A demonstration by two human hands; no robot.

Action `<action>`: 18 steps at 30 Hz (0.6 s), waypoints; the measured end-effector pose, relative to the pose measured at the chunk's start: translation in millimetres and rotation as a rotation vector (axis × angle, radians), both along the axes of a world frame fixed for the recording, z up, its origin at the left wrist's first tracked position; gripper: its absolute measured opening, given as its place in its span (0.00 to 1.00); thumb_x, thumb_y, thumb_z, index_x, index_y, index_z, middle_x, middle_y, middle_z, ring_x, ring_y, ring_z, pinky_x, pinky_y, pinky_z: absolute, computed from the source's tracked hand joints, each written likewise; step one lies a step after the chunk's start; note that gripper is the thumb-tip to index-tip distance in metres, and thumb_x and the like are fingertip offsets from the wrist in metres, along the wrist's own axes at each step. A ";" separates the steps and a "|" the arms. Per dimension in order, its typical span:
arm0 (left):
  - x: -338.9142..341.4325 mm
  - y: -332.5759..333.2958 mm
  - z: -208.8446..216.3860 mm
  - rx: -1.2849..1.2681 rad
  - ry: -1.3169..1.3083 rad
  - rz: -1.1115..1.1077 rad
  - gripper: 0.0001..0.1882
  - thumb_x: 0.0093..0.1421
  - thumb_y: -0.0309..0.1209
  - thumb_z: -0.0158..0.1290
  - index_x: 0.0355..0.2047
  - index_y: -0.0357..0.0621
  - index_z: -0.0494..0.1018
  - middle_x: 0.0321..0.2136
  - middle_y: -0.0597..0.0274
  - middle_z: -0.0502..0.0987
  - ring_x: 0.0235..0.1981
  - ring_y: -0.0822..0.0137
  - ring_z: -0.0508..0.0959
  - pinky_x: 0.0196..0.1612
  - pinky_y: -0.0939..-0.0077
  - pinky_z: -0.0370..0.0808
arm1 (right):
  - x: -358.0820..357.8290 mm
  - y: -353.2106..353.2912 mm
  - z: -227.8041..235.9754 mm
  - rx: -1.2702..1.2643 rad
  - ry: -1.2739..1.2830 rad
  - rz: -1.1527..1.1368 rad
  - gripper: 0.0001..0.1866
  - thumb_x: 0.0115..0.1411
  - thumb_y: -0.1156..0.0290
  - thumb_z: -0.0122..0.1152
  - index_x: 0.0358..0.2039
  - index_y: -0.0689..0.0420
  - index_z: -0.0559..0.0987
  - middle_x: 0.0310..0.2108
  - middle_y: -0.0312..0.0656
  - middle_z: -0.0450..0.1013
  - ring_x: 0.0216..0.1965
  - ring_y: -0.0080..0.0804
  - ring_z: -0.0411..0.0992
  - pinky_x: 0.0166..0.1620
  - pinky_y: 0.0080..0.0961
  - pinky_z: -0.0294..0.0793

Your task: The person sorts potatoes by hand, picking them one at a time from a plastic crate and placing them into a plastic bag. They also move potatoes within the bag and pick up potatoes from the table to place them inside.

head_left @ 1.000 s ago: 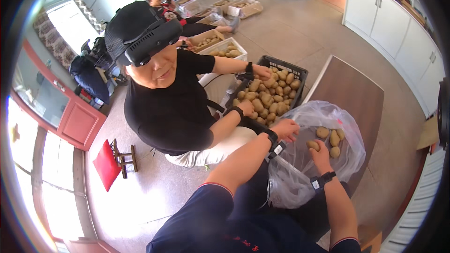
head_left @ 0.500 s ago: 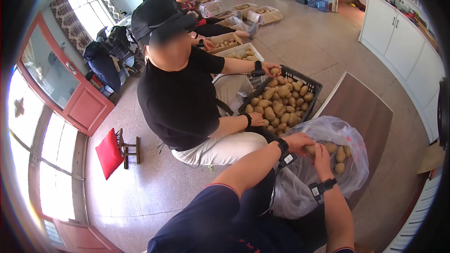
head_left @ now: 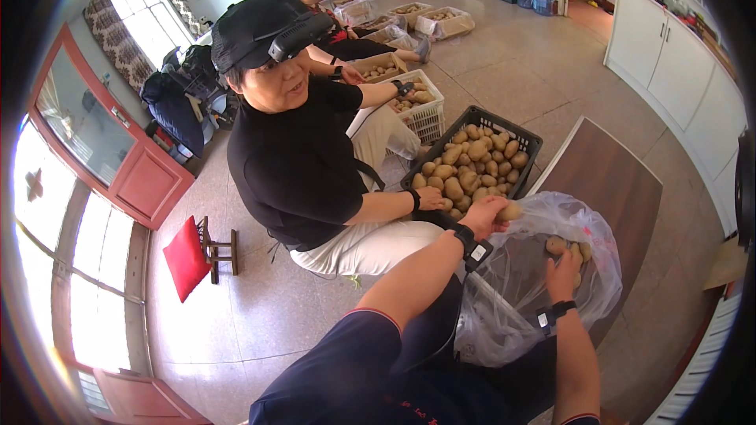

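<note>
My left hand [head_left: 485,217] is closed around a potato [head_left: 510,211] above the left rim of a clear plastic bag [head_left: 496,327], near the black crate. Down inside the bag is my right hand [head_left: 561,277], its fingers stretched out against several loose potatoes [head_left: 557,245]. Its fingertips are partly hidden among them; I see no potato lifted in it. The bag stands open in front of me, over the near end of a brown board [head_left: 610,177]. Just beyond my left hand, the black crate [head_left: 535,144] is heaped with potatoes.
A co-worker [head_left: 295,161] in a black shirt sits close on my left, one hand by the black crate, the other over a white crate [head_left: 429,122]. Another person sits farther back beside potato boxes [head_left: 445,27]. A red-topped stool [head_left: 187,260] stands left; white cabinets [head_left: 650,39] line the right.
My hands have moved apart: the left went up and left with a potato, the right down into the bag's potatoes. The co-worker's far hand moved from the black crate to the white one.
</note>
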State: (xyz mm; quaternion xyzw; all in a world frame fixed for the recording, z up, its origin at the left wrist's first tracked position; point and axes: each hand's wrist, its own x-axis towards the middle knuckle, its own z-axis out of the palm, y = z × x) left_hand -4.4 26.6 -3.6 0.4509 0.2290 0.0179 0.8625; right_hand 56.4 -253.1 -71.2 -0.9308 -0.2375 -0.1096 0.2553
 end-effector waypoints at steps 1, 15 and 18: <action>1.0 4.1 -0.5 0.000 0.002 -0.004 0.14 0.62 0.37 0.52 0.44 0.44 0.69 0.31 0.58 0.76 0.23 0.64 0.77 0.26 0.70 0.77 | 2.0 -3.2 -0.8 0.000 0.002 -0.004 0.27 0.53 0.69 0.64 0.52 0.64 0.68 0.54 0.55 0.64 0.56 0.55 0.61 0.57 0.44 0.61; 4.5 37.9 -32.3 -0.072 0.093 0.418 0.16 0.65 0.34 0.46 0.51 0.41 0.64 0.42 0.54 0.72 0.33 0.57 0.76 0.32 0.64 0.80 | 13.8 -11.0 -1.4 -0.299 0.049 0.005 0.32 0.48 0.71 0.66 0.56 0.58 0.67 0.58 0.49 0.62 0.59 0.51 0.58 0.58 0.40 0.65; 2.3 40.2 -31.4 -0.050 0.118 0.436 0.16 0.66 0.32 0.45 0.52 0.41 0.63 0.45 0.52 0.70 0.34 0.55 0.76 0.33 0.63 0.80 | 12.3 -10.4 1.7 -0.315 0.026 0.012 0.33 0.47 0.72 0.65 0.56 0.59 0.67 0.58 0.49 0.62 0.58 0.52 0.59 0.57 0.40 0.66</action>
